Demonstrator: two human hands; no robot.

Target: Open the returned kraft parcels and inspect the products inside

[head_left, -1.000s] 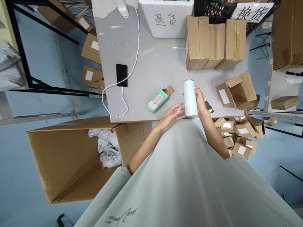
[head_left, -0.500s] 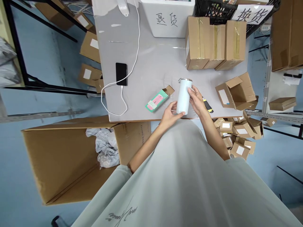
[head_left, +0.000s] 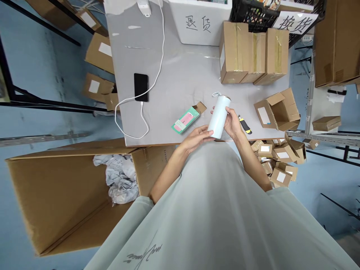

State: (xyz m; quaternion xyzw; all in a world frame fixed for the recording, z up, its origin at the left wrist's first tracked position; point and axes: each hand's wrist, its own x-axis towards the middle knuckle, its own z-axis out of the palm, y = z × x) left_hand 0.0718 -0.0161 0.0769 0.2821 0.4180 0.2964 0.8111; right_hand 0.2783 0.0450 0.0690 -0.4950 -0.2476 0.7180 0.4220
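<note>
A pale blue tumbler (head_left: pixel 219 117) with a metal rim and a small loop at its top is held tilted above the table's front edge, its top leaning right. My left hand (head_left: pixel 197 137) supports its lower end, the fingers against its base. My right hand (head_left: pixel 232 122) is closed round its upper side. Left of the tumbler lies a green and pink product box (head_left: pixel 185 120) with its cardboard end flap open. A black and yellow box cutter (head_left: pixel 245 125) rests on the table just right of my right hand.
Sealed cartons (head_left: pixel 234 52) stand at the back right beside a white bin (head_left: pixel 201 22) and a black crate (head_left: pixel 253 17). An open carton (head_left: pixel 277 108) sits at the right edge. A phone (head_left: pixel 141 87) with a white cable lies left. Below is a large box (head_left: pixel 70 195) holding crumpled plastic.
The tumbler has gone from nearly upright to leaning, its top swung right. My left hand has shifted slightly left along its base. The view has moved a little.
</note>
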